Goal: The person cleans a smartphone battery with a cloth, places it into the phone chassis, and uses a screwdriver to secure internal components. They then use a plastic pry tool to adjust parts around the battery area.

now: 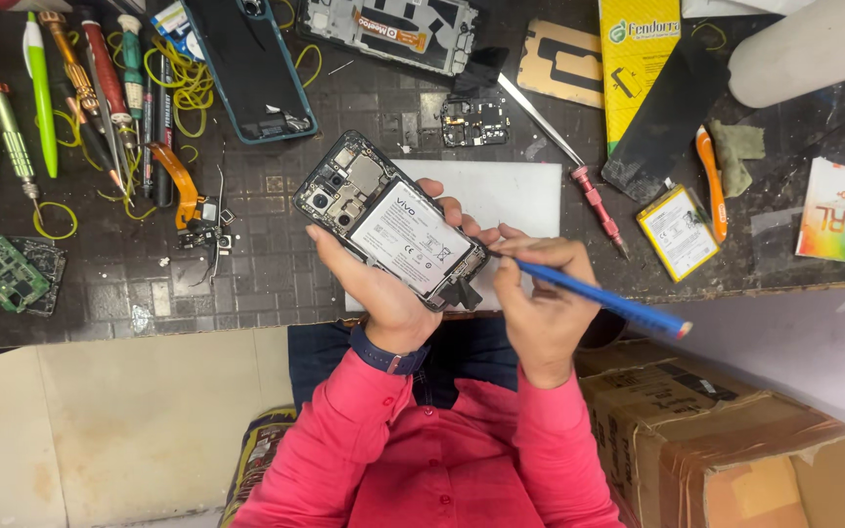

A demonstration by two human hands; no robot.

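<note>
My left hand [383, 288] holds an opened phone [388, 220] with its back off, the white battery and camera modules showing. It is tilted, camera end toward the upper left, above the front edge of the dark workbench [246, 284]. My right hand [540, 293] grips a blue tool [599, 298] like a pen. Its tip touches the phone's lower right edge, beside a small black flap hanging from the frame.
A white pad [520, 191] lies under the phone. Screwdrivers and tweezers [100, 88] crowd the left; another phone back [251, 68], a frame [393, 29], a red screwdriver [599, 205], a loose battery [677, 233] and an orange tool [708, 181] lie around. A cardboard box [735, 440] stands lower right.
</note>
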